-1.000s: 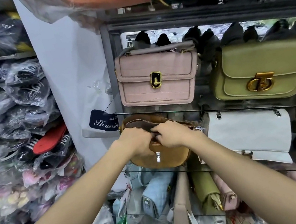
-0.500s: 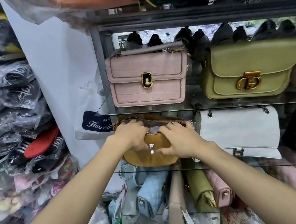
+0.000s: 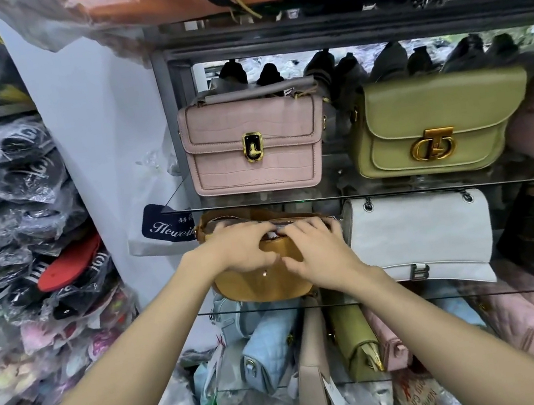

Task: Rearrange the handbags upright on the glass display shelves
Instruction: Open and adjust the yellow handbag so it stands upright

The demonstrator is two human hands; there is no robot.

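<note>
A: Which step is in hand?

B: Squaring up the tan bag (image 3: 257, 285) on the middle glass shelf (image 3: 430, 193). It stands at the left end, just beside the white bag (image 3: 419, 235), under the pink bag (image 3: 255, 145).

A: What are the hands doing?

B: Both are on the top front of the tan bag. The left hand (image 3: 234, 248) lies over its upper edge with fingers bent down onto it. The right hand (image 3: 318, 257) is spread against the front, fingers towards the zip line and the thumb low on the face. I judge both to be pressing and steadying the bag, though I cannot tell whether the left fingers hook the opening.

A: Is it upright?

B: Nearly, by my reading. It sits on its rounded base, so it could rock.

A: So the next move?

B: Probably a gentle push far into the shelf, keeping it level and off the white bag, then a slow release to see that it stands. The olive bag (image 3: 438, 128) above looks done already.
</note>
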